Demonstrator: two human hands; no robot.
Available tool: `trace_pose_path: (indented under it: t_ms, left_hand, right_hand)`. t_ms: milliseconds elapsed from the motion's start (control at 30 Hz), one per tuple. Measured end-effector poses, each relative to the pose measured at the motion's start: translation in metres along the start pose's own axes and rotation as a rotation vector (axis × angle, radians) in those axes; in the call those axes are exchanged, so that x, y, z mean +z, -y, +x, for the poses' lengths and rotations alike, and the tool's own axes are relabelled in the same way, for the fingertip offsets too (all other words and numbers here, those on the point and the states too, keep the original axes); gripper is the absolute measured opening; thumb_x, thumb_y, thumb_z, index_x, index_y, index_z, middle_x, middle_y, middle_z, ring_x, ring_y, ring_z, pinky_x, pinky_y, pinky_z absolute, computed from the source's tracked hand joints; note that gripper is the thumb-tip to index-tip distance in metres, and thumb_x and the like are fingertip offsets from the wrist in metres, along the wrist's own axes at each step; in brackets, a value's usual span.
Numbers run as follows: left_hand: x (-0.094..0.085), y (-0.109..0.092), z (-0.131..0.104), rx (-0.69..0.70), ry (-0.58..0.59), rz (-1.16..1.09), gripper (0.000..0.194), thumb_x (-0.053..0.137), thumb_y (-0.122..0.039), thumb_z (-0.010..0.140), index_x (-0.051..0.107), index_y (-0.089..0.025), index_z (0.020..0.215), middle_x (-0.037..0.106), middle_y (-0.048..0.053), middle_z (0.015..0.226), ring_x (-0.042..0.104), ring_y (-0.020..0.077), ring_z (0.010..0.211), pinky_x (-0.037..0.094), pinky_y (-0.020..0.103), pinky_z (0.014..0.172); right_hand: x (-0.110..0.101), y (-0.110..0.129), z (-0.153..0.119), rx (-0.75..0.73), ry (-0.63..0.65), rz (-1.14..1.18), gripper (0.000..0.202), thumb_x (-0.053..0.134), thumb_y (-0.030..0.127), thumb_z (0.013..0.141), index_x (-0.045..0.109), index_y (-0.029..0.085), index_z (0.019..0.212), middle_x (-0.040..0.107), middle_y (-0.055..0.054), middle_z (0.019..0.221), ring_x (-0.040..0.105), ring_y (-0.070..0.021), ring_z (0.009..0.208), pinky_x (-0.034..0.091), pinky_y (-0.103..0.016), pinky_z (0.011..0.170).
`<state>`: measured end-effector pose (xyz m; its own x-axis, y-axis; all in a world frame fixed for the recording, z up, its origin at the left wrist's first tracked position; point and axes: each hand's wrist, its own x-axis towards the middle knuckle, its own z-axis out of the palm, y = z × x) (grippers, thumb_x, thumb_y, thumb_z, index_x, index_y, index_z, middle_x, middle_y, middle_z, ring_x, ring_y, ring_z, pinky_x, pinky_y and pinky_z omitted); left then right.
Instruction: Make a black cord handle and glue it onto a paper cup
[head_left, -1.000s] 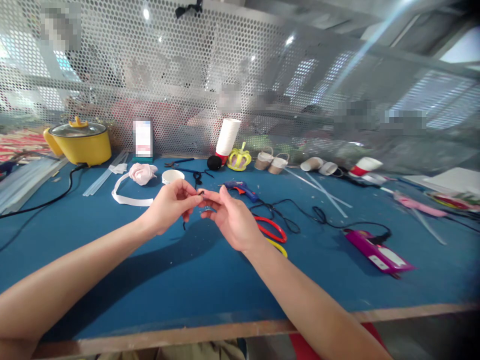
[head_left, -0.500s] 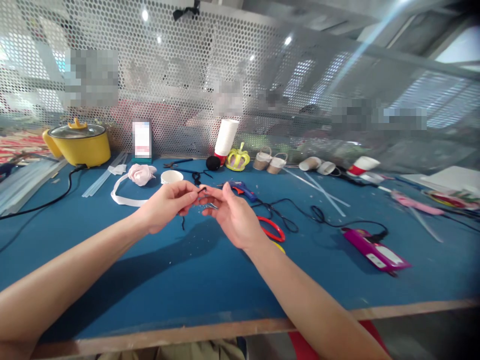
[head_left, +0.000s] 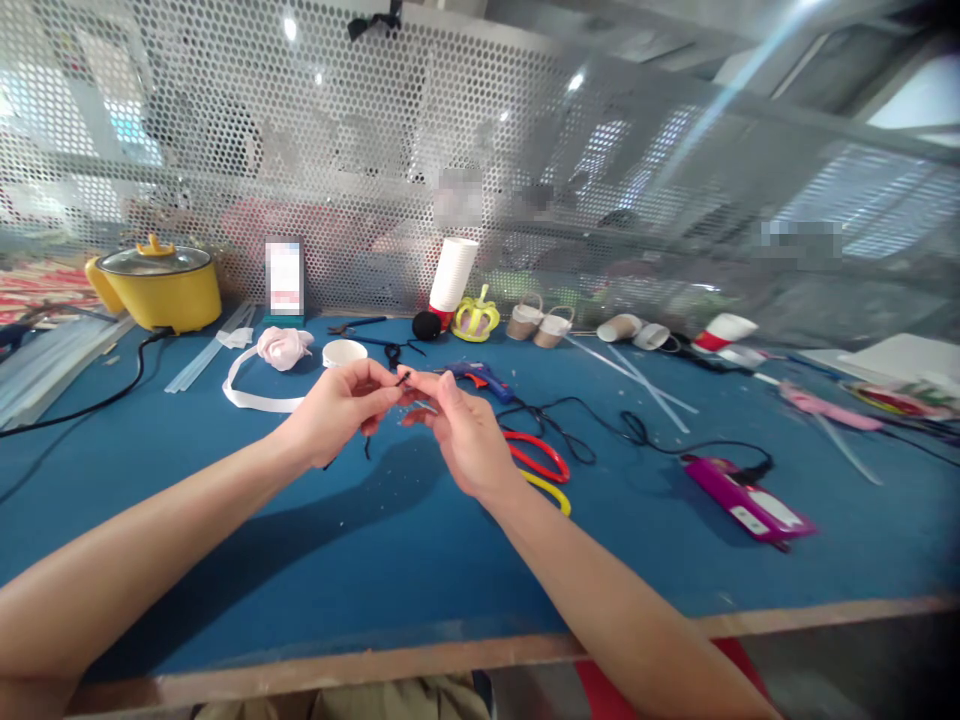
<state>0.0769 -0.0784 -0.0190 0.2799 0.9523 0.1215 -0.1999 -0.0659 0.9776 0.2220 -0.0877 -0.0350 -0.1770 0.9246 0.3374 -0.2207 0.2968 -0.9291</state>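
Note:
Above the blue table, my left hand [head_left: 339, 408] pinches a thin black cord [head_left: 403, 380] between thumb and fingers. My right hand [head_left: 469, 430] meets it there, its fingertips closed on the same small piece of cord. A loose dark end dangles below the left fingers. Just behind the left hand stands a white cup [head_left: 344, 353]. A blue glue gun [head_left: 484, 380] lies behind the right hand, and red-handled scissors [head_left: 541, 457] with a yellow loop rest partly hidden beside the right wrist.
A yellow pot [head_left: 160, 290] and a phone [head_left: 284, 278] stand at the back left, near a pale fabric rose [head_left: 283, 348]. A cup stack [head_left: 453, 273] and yellow crown [head_left: 475, 315] stand behind. At right lies a purple power strip [head_left: 746, 500] with black cables.
My right hand has shifted slightly left and turned a little, uncovering more of the red and yellow scissor handles. The fingertips remain together on the cord.

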Motion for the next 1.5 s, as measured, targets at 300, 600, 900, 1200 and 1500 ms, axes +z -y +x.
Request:
trace_pose_path:
  t_ms: [300,600,900,1200,1500]
  left_hand:
    - [-0.0036,0.0065,0.0029,0.045,-0.003,0.029,0.016,0.065,-0.022,0.067,0.051,-0.014,0.069,0.056,-0.003,0.061,0.044,0.0029,0.041,0.035,0.016,0.038]
    - [-0.0001,0.0028,0.0012,0.029,-0.054,0.036,0.018,0.066,-0.017,0.064,0.048,-0.015,0.068,0.057,-0.002,0.060,0.054,0.0087,0.051,0.043,0.019,0.042]
    - [0.0003,0.0042,-0.0007,0.073,0.013,0.162,0.013,0.058,-0.026,0.074,0.054,-0.014,0.077,0.051,-0.003,0.061,0.037,0.0032,0.045,0.030,0.017,0.043]
    - [0.0000,0.0043,-0.0013,0.048,0.047,0.061,0.015,0.060,-0.028,0.072,0.054,-0.015,0.070,0.051,-0.003,0.059,0.042,0.0061,0.050,0.034,0.020,0.051]
    - [0.0022,0.0024,0.0000,0.080,-0.022,0.072,0.009,0.060,-0.020,0.070,0.055,-0.014,0.067,0.053,-0.004,0.055,0.044,0.0061,0.049,0.037,0.021,0.050]
  right_hand:
    - [0.0054,0.0050,0.0013,0.098,0.006,0.095,0.039,0.049,0.055,0.077,0.070,0.023,0.086,0.062,-0.006,0.107,0.055,-0.0177,0.086,0.044,-0.030,0.063]
    - [0.0058,0.0014,0.0008,0.116,0.018,0.112,0.038,0.049,0.054,0.078,0.069,0.023,0.088,0.063,-0.005,0.100,0.054,-0.0167,0.082,0.043,-0.030,0.063]
    - [0.0049,0.0034,0.0021,0.123,0.022,0.121,0.041,0.047,0.056,0.078,0.069,0.022,0.088,0.063,-0.006,0.099,0.054,-0.0174,0.087,0.043,-0.027,0.061]
    - [0.0029,0.0074,0.0014,0.131,0.030,0.114,0.048,0.045,0.060,0.077,0.069,0.022,0.092,0.064,-0.006,0.093,0.054,-0.0186,0.089,0.044,-0.028,0.063]
    - [0.0048,0.0052,0.0004,0.128,0.032,0.133,0.046,0.045,0.059,0.077,0.069,0.022,0.094,0.063,-0.007,0.099,0.054,-0.0185,0.089,0.043,-0.028,0.062]
